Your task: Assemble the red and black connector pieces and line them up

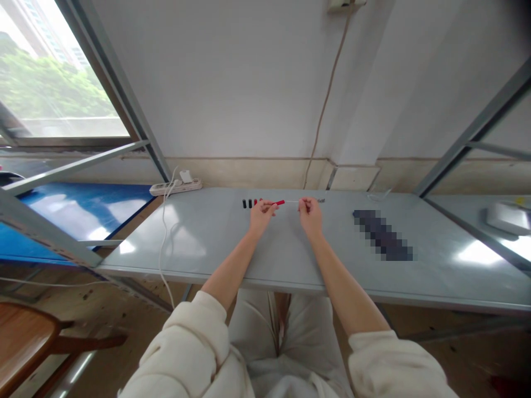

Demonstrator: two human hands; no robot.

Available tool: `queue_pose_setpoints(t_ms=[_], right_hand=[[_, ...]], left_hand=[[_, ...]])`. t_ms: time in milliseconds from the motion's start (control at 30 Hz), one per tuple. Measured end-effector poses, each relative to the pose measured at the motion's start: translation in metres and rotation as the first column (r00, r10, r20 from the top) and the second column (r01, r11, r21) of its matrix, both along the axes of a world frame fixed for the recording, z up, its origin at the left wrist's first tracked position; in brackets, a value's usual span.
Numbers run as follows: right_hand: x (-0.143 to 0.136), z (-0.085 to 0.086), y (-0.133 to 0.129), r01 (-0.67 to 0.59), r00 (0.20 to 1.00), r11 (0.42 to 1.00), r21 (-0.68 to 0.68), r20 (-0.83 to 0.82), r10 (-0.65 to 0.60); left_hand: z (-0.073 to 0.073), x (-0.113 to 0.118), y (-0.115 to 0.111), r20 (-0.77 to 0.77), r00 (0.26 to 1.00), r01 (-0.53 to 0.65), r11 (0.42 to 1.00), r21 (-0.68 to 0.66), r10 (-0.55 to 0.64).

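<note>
Over the far part of the grey table, my left hand is closed on a slim red tube that points to the right. A thin whitish strand or rod runs between the tube's tip and my right hand. My right fingers are pinched at its other end; exactly what they grip is too small to make out. Just left of my left hand stand small black cylinders and red ones, partly hidden by the fingers. Some tiny dark pieces lie just beyond my right hand.
A white power strip with a cable sits at the table's back left. To the right lies a dark, pixelated object. Metal frame posts rise at both sides, a wall stands behind, and a wooden chair is at lower left.
</note>
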State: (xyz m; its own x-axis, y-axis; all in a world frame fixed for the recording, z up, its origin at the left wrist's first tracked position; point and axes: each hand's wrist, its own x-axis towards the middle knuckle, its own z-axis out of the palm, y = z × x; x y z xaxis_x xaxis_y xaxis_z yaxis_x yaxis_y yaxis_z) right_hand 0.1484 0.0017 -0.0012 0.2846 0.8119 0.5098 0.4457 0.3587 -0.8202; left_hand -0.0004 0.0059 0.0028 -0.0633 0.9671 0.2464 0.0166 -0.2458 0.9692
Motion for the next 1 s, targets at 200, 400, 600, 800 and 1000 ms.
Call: queue_pose_setpoints(t_ms=[200, 400, 600, 800, 1000], right_hand=[[0.002, -0.003, 0.006, -0.187, 0.961, 0.982, 0.006, -0.208, 0.184], [-0.001, 0.000, 0.003, -0.335, 0.900, 0.941, -0.042, -0.308, 0.307], [-0.008, -0.002, 0.001, -0.411, 0.881, 0.906, -0.100, -0.298, 0.367], [-0.011, -0.007, 0.000, -0.335, 0.928, 0.940, -0.069, 0.146, 0.342], [-0.015, -0.004, 0.006, -0.209, 0.828, 0.976, -0.058, 0.521, 0.208]], left_hand=[[0.000, -0.001, 0.001, 0.003, 1.000, 0.010, 1.000, -0.002, -0.010], [0.000, -0.003, 0.000, 0.016, 0.992, 0.128, 0.992, -0.008, -0.128], [-0.001, 0.002, -0.002, 0.036, 0.981, 0.192, 0.981, 0.005, -0.192], [0.002, 0.000, -0.001, 0.071, 0.992, 0.103, 0.992, 0.073, -0.109], [0.003, 0.001, -0.002, 0.039, 0.992, 0.118, 0.989, 0.086, -0.122]])
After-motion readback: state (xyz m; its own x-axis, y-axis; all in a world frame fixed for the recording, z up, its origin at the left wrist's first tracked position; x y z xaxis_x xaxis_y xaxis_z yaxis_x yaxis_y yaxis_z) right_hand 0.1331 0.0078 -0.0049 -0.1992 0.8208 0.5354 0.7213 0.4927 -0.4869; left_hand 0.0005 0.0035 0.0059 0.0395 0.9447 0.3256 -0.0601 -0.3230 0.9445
